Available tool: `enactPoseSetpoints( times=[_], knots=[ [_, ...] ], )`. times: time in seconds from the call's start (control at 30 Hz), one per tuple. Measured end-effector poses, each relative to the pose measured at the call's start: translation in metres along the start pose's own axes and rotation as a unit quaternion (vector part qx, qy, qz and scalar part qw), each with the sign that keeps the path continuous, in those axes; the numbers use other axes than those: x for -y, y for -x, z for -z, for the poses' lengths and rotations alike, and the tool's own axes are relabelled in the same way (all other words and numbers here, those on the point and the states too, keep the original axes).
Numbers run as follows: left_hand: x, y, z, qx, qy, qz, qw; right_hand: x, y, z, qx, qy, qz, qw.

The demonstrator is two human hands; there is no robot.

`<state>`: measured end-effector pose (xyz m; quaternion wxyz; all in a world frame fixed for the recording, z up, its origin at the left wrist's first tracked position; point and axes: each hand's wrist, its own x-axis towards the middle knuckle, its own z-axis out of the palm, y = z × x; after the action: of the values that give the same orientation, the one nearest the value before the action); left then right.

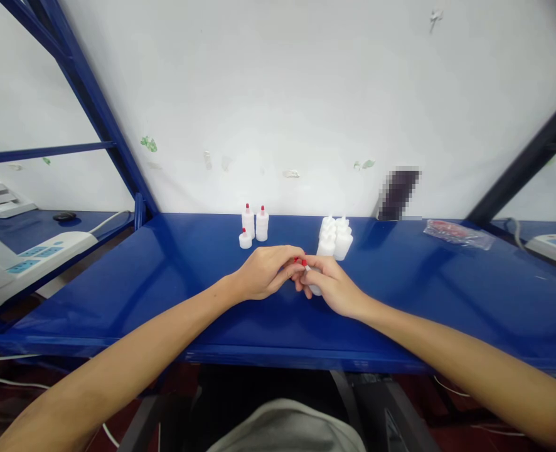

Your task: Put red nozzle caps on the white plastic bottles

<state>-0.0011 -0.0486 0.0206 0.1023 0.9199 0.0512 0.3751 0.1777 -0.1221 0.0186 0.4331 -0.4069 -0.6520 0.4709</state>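
Observation:
Over the middle of the blue table, my two hands meet. My right hand (338, 287) is closed round a small white plastic bottle (315, 290), which leans to the left and is mostly hidden by the fingers. A red cap (305, 263) sits at the tip of its nozzle. My left hand (269, 271) is closed in a pinch beside that tip, with a bit of red showing at its fingers. Behind my left hand stand white bottles (261, 226) with red tips, one of them much shorter. A cluster of several white bottles (339, 242) without red tips stands behind my right hand.
A clear plastic bag (457, 233) with red pieces lies at the right of the blue table (165, 276). A blurred-out dark object (399, 193) leans on the wall. Power strips (37, 260) lie beyond the left frame post, with another at far right.

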Motion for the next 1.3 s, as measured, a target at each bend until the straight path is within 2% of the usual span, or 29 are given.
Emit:
enactPoseSetpoints(
  times=[0.27, 0.43, 0.53, 0.73, 0.93, 1.07, 1.13, 1.2, 1.27, 1.3],
  knots=[
    [0.0, 0.001, -0.001, 0.004, -0.053, -0.044, 0.998, 0.005, 0.002, -0.001, 0.007, -0.039, 0.018, 0.999],
    [-0.006, -0.002, 0.0, 0.045, -0.039, -0.033, 0.998, -0.003, 0.002, 0.005, 0.043, -0.031, 0.073, 0.996],
    [-0.007, -0.002, 0.0, 0.063, -0.036, -0.038, 0.997, -0.008, 0.003, 0.005, 0.037, 0.016, 0.071, 0.997],
    [-0.009, -0.002, -0.005, 0.035, -0.08, -0.082, 0.993, -0.006, 0.006, 0.005, 0.026, 0.108, 0.094, 0.989],
    [-0.01, -0.003, -0.003, 0.023, -0.089, -0.112, 0.989, -0.005, 0.008, 0.006, 0.023, 0.096, 0.097, 0.99],
    [-0.011, -0.003, -0.003, 0.023, -0.056, -0.105, 0.993, -0.006, 0.007, 0.006, 0.032, 0.068, 0.106, 0.992],
    [-0.01, -0.003, -0.003, -0.008, -0.034, -0.108, 0.994, -0.005, 0.007, 0.005, 0.042, 0.059, 0.11, 0.991],
    [-0.003, -0.002, 0.0, -0.079, -0.025, -0.096, 0.992, -0.005, 0.007, 0.004, 0.048, 0.073, 0.115, 0.99],
    [0.01, 0.0, 0.009, -0.169, -0.035, -0.038, 0.984, -0.004, 0.007, 0.004, 0.05, 0.113, 0.11, 0.986],
    [0.019, 0.001, 0.015, -0.211, -0.043, 0.012, 0.977, -0.004, 0.007, 0.003, 0.051, 0.136, 0.104, 0.984]
  ],
)
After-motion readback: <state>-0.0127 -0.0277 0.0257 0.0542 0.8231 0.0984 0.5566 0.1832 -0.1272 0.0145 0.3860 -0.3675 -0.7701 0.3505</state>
